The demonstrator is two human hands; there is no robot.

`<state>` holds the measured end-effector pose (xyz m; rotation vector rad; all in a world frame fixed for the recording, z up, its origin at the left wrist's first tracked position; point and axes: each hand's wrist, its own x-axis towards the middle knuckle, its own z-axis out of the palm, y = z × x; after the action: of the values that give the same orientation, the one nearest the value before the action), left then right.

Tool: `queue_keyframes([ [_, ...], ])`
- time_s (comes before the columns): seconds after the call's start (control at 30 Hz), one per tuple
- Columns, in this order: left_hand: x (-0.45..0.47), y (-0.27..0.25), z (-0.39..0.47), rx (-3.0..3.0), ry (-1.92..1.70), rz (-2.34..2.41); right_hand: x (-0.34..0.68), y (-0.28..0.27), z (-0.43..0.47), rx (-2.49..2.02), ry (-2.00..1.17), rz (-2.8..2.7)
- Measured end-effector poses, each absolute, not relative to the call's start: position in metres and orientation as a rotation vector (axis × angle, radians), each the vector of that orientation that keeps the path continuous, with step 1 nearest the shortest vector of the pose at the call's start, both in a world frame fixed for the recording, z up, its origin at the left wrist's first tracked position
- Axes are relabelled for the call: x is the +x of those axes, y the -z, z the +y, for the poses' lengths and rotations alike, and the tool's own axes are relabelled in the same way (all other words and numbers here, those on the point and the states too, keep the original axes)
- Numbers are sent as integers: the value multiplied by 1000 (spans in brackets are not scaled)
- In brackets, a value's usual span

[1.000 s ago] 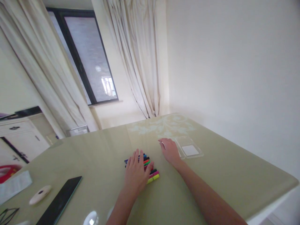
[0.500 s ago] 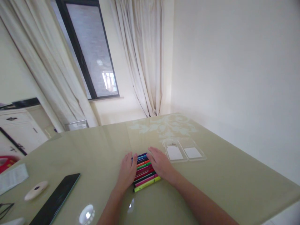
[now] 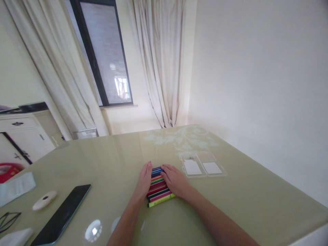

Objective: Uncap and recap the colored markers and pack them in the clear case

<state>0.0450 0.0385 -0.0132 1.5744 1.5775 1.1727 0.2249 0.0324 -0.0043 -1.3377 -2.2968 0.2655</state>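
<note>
Several coloured marker pens (image 3: 158, 186) lie side by side in a row on the table, blue at the far end and a yellow one (image 3: 161, 200) nearest me. My left hand (image 3: 145, 181) stands on edge along the pens' left ends, fingers straight and together, pointing away from me. From the other side, my right hand (image 3: 174, 179) rests over the right ends, its fingers stretched and slightly bent over the blue pens. Part of the row is hidden under that hand. Neither hand wraps round a pen.
Right of the pens lies an opened clear plastic case (image 3: 203, 173) with white cards inside. To the left are a black tablet-like slab (image 3: 63, 215), a white oval object (image 3: 44, 200), a dark cable (image 3: 9, 220) and a pale sheet (image 3: 17, 188). A wall (image 3: 256, 85) borders the table's right side.
My left hand has turned more upright against the pens' left ends, its fingers drawn together. The right hand has slid slightly over the far pens. The view has shifted slightly.
</note>
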Motion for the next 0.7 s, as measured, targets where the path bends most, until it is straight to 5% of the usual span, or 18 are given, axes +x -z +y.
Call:
queue_keyframes([
  [0.27, 96, 18, -14, 2415, -666, 1881, 277, -24, 57, -1617, -76, -1945],
  [0.47, 107, 29, -13, 2475, -491, 1834, 341, -18, 81, -2153, 16, -1667],
  [0.7, 106, 24, -11, 2515, -504, 1843, 357, -6, 87, -2228, -77, -1714],
])
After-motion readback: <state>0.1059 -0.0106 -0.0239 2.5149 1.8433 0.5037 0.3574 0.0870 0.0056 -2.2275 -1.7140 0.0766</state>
